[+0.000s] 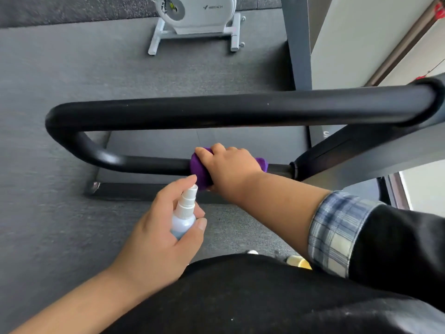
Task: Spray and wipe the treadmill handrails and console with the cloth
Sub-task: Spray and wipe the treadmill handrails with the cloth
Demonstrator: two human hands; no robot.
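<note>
So the right hand (228, 168) is wrapped around the lower bar of the black handrail (149, 163) with a purple cloth (199, 171) bunched under the palm, fingers curled over the top, gripping cloth and bar together. That's toward the end of the bar where it joins the treadmill frame (361, 150). The left hand (159, 237) holds a small spray bottle (184, 213) just beside the cloth, index finger up by the white nozzle, thumb on the bottle's side. The upper handrail bar runs across above both. On the dark gym floor (72, 68) past it sits a white exercise machine (199, 18).
</note>
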